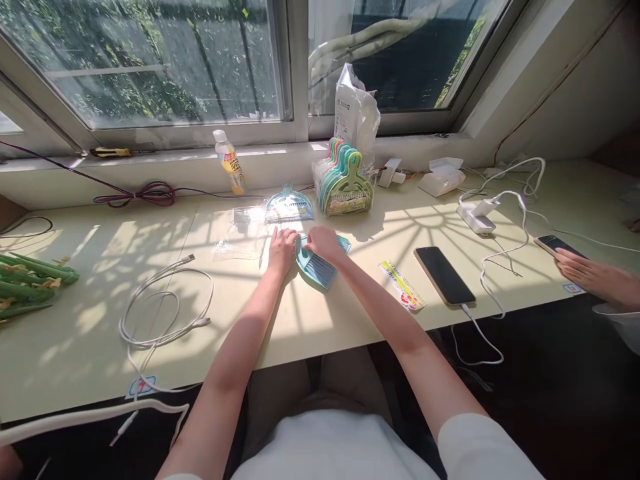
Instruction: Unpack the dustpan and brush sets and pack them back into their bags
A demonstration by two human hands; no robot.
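A small blue-green dustpan (320,272) with a ridged face lies tilted on the table in front of me. At its left end, the curled fingers of my left hand (283,251) hold it by the edge. My right hand (324,244) is closed over its upper part, and the palm side is hidden. Just behind my hands is a blue dustpan set in clear wrapping (289,205). Clear plastic film (240,233) is spread to the left of it. Farther back stands a row of wrapped dustpan sets (347,183), the front one yellow-green.
A printed card strip (403,287) and a charging phone (444,275) lie to the right. Another person's hand (583,270) touches a second phone. A coiled white cable (163,303) is at left, a bottle (231,163) by the window. A power adapter (476,217) trails cords.
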